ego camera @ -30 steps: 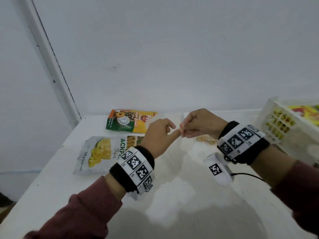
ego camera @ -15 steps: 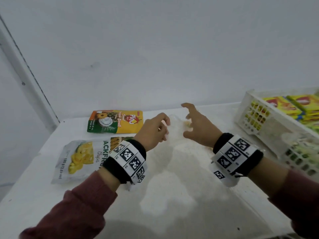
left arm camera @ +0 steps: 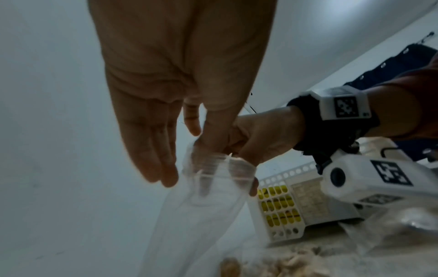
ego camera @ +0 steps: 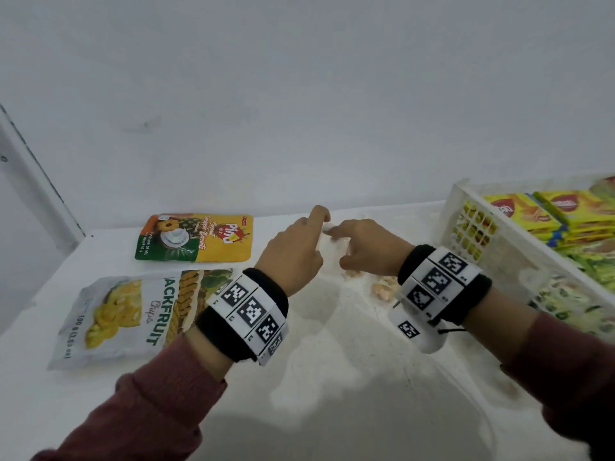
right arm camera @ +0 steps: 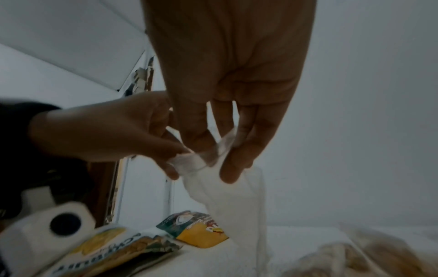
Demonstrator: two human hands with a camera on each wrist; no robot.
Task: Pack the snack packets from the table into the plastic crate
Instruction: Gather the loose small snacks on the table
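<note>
the white table (ego camera: 332, 410) spreads under my arms, against a pale wall. at its right edge stands the white plastic crate (ego camera: 472, 227), with yellow packets (ego camera: 519, 211) stacked inside it. on the left of the table lies the jackfruit chips packet (ego camera: 133, 314), flat, and just behind it the orange pineapple biscuit packet (ego camera: 199, 237), also flat. between my hands is a clear plastic bag (left arm camera: 203, 196), its top lifted off the table and its lower end down among pale snack pieces (ego camera: 382, 289). my left hand (ego camera: 293, 251) pinches the bag's top edge with thumb and a finger, the other fingers (left arm camera: 151, 150) hanging straight. my right hand (ego camera: 366, 247) has its fingers curled round the same edge, touching my left.
</note>
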